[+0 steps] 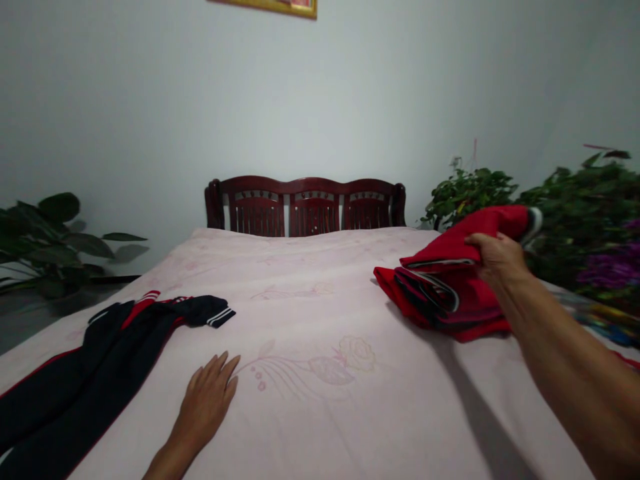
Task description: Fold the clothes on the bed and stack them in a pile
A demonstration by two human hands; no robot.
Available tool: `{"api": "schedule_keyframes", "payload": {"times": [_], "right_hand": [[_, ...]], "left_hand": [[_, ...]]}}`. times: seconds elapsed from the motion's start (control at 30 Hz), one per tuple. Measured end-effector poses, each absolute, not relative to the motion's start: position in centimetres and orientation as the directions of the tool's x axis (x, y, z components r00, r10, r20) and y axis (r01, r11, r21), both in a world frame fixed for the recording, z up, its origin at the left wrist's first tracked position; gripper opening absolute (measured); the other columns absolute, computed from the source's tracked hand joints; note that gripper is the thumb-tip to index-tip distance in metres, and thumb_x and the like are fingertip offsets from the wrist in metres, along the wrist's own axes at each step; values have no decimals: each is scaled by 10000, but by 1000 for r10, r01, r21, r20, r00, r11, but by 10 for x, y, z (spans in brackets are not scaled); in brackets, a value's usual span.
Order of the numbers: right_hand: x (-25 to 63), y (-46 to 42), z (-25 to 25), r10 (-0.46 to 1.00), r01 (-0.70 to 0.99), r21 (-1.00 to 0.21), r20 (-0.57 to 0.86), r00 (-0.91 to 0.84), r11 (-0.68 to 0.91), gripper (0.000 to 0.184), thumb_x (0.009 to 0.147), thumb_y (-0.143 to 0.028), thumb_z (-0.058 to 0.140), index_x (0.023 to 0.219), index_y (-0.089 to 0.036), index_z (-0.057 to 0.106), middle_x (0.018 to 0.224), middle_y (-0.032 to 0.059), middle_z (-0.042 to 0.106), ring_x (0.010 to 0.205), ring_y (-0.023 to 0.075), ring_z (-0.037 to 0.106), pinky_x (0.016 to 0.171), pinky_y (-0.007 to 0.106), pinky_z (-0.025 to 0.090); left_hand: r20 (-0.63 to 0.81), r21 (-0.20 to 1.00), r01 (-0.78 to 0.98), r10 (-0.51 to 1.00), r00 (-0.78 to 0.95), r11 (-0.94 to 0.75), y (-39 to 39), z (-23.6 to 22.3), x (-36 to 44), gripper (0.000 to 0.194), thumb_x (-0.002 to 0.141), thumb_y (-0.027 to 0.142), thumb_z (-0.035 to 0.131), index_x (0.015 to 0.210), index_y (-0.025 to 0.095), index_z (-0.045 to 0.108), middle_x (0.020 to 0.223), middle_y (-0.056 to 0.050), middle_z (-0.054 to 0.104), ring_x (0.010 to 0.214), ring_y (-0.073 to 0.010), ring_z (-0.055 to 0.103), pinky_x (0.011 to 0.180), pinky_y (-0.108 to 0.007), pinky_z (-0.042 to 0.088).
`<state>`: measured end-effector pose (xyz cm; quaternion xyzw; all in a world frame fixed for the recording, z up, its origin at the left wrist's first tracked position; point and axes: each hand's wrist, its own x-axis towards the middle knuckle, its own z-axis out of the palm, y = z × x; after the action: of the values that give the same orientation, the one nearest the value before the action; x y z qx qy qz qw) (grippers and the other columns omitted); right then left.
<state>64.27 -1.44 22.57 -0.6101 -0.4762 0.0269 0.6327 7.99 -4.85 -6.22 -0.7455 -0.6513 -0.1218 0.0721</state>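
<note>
My right hand (500, 257) grips a folded red garment (450, 233) with dark and white trim, at the right side of the bed. Directly under it lies a stack of folded red and dark clothes (445, 307); whether the held garment touches the stack I cannot tell. Palm down and fingers stretched out, my left hand (213, 393) rests on the pink bedsheet (300, 320) with nothing in it. To its left, dark navy clothes (125, 353) with red piping and white-striped cuffs are laid out toward the near left corner.
A dark red wooden headboard (315, 207) stands at the far end against the wall. Leafy plants grow at the left (60, 233) and right (470, 193), with purple flowers (613, 267) at far right. A gold picture frame (280, 7) hangs above.
</note>
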Motion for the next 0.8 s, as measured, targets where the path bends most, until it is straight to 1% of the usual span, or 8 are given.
{"api": "schedule_keyframes", "payload": {"times": [0.07, 0.2, 0.27, 0.33, 0.47, 0.6, 0.7, 0.8], "right_hand": [[602, -22, 233, 620, 556, -802, 554, 555, 219, 427, 773, -210, 592, 1188, -113, 586, 947, 104, 663, 671, 158, 583, 629, 349, 508], [509, -48, 213, 729, 832, -498, 661, 181, 244, 676, 639, -240, 731, 1300, -177, 604, 1102, 92, 683, 896, 228, 639, 810, 366, 505], [474, -57, 186, 851, 782, -498, 519, -77, 375, 530, 686, -300, 709, 1207, -208, 678, 1088, 70, 707, 913, 219, 652, 818, 325, 504], [456, -58, 156, 927, 678, -640, 321, -193, 362, 360, 771, -368, 628, 1065, -193, 739, 955, 58, 740, 831, 201, 670, 751, 298, 513], [457, -43, 101, 982, 548, -817, 178, -59, 182, 353, 788, -357, 586, 1046, -167, 735, 969, 77, 751, 880, 217, 685, 806, 323, 526], [463, -29, 60, 993, 589, -803, 119, 14, 88, 459, 795, -397, 612, 1177, -154, 686, 1193, 129, 696, 1061, 251, 655, 947, 370, 494], [453, -23, 41, 999, 588, -808, -3, 45, -29, 703, 758, -475, 676, 1352, -116, 563, 1320, 182, 618, 1158, 284, 616, 974, 382, 483], [427, -20, 39, 990, 562, -817, -85, 111, -133, 766, 692, -350, 736, 1380, -91, 523, 1311, 202, 615, 1165, 322, 606, 958, 407, 487]], "left_hand": [[283, 64, 987, 951, 125, -149, -49, -61, 80, 476, 969, 320, 375, 1409, 237, 538, 1501, -85, 496, 1415, -267, 401, 1167, -471, 276], [290, 101, 982, 949, 127, -162, -52, -59, 79, 477, 972, 325, 359, 1398, 219, 546, 1497, -89, 501, 1412, -269, 405, 1165, -470, 287], [304, 139, 975, 944, 126, -175, -52, -59, 77, 471, 971, 328, 364, 1387, 211, 552, 1493, -91, 506, 1412, -264, 407, 1168, -470, 290], [322, 185, 965, 939, 119, -186, -51, -61, 75, 487, 974, 326, 352, 1402, 179, 530, 1489, -105, 509, 1408, -260, 414, 1176, -467, 290], [348, 303, 937, 936, 60, -173, -50, -64, 71, 540, 983, 316, 304, 1464, 111, 434, 1478, -136, 514, 1383, -260, 450, 1177, -457, 313], [381, 381, 904, 924, 39, -196, -50, -64, 70, 529, 972, 330, 340, 1441, 121, 466, 1445, -143, 546, 1365, -273, 473, 1171, -472, 323], [387, 440, 873, 922, 29, -212, -51, -61, 72, 516, 959, 348, 370, 1406, 135, 513, 1427, -142, 565, 1366, -277, 473, 1180, -477, 302], [348, 596, 780, 937, -35, -192, -53, -54, 74, 522, 945, 388, 405, 1395, 153, 527, 1420, -143, 570, 1359, -277, 481, 1175, -476, 305]]}}
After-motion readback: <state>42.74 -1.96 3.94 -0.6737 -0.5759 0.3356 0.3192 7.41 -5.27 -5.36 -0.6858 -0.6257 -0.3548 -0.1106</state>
